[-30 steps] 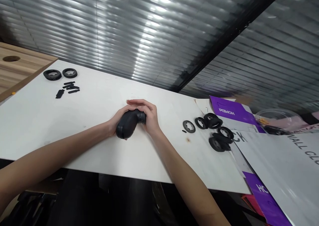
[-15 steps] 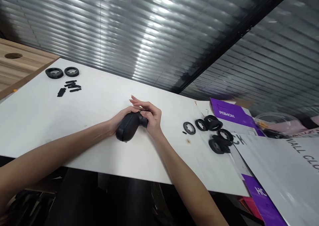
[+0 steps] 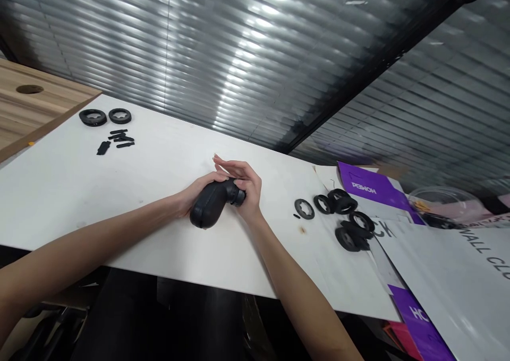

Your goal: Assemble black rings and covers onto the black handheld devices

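A black, elbow-shaped plastic housing point(image 3: 210, 207) with a bulbous body and a short round neck lies low over the white board, held in both hands. My left hand point(image 3: 198, 190) wraps the bulbous body from the left. My right hand point(image 3: 246, 185) grips the neck end, its fingers curling over the top and reaching towards my left hand. The housing's underside is hidden by my palms, and I cannot tell whether it touches the board.
Black rings point(image 3: 93, 117) and black strips point(image 3: 121, 138) lie on the white board point(image 3: 159, 191) at left; more rings point(image 3: 305, 208) and a stack point(image 3: 349, 232) lie at right. Beyond are a wooden tabletop point(image 3: 32, 101), purple-printed cartons point(image 3: 372, 185) and a clear plastic dome point(image 3: 446, 202).
The housing has rolled a little in my hands, turning its neck end towards the right. My right fingers have shifted on the neck, and the view has drifted slightly.
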The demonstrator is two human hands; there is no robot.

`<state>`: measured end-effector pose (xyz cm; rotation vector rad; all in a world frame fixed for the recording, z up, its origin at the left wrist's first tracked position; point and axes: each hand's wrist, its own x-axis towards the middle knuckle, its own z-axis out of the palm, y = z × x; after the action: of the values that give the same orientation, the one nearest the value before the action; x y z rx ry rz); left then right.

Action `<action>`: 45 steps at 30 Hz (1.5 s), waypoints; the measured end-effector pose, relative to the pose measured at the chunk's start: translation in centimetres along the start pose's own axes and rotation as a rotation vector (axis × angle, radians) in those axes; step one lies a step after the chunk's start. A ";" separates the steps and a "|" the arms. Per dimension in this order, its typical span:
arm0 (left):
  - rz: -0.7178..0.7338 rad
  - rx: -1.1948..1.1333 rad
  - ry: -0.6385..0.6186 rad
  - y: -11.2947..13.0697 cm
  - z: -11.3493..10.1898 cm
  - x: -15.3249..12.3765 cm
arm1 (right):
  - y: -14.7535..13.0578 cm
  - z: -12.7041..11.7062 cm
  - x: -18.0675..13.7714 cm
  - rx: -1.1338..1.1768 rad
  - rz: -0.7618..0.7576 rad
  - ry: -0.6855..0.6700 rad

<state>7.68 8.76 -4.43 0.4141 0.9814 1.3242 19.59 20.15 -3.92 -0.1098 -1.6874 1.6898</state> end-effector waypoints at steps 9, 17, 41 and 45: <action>0.227 0.078 0.032 0.2 0.7 0.0 | 0.5 0.4 0.5 0.084 0.145 0.094; 0.272 0.108 0.086 0.8 1.9 -0.6 | 0.3 0.3 0.7 0.053 0.261 0.032; 0.219 0.164 0.035 0.0 1.8 -0.8 | -1.5 2.1 -0.1 0.032 0.445 0.180; 0.246 0.145 0.023 -0.6 1.1 -0.3 | -1.4 2.0 -0.2 -0.024 0.405 0.194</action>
<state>8.92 8.61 -4.13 0.6479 1.0752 1.4850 19.31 18.19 -2.50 -0.6434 -1.6133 1.8765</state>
